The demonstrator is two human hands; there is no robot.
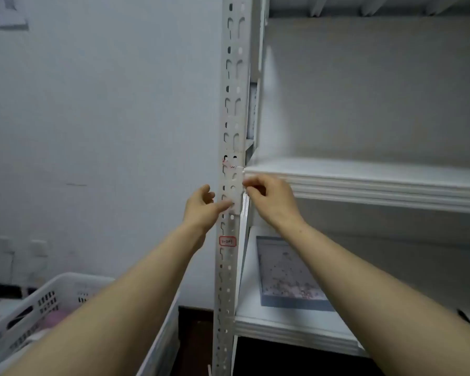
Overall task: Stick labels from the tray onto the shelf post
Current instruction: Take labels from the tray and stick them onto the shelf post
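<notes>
Head view shows the left hand (201,206) with its thumb stretched flat across the face of the shelf post (229,104), pressing there while its other fingers hang loosely curled left of the post. The right hand (267,198) has its fingers curled tight at the post's right edge, apparently pinching the edge of a pale label (236,196) that lies against the post between the two hands; blur hides the exact grip. I judge that one hand steadies the label while the other smooths it down straight. Just below, a red-bordered label (227,241) is already stuck on. Lower right of centre, the tray (296,303) of labels rests on the lower shelf (251,308), near the post and probably within easy reach. A white basket (52,294) stands at lower left.
</notes>
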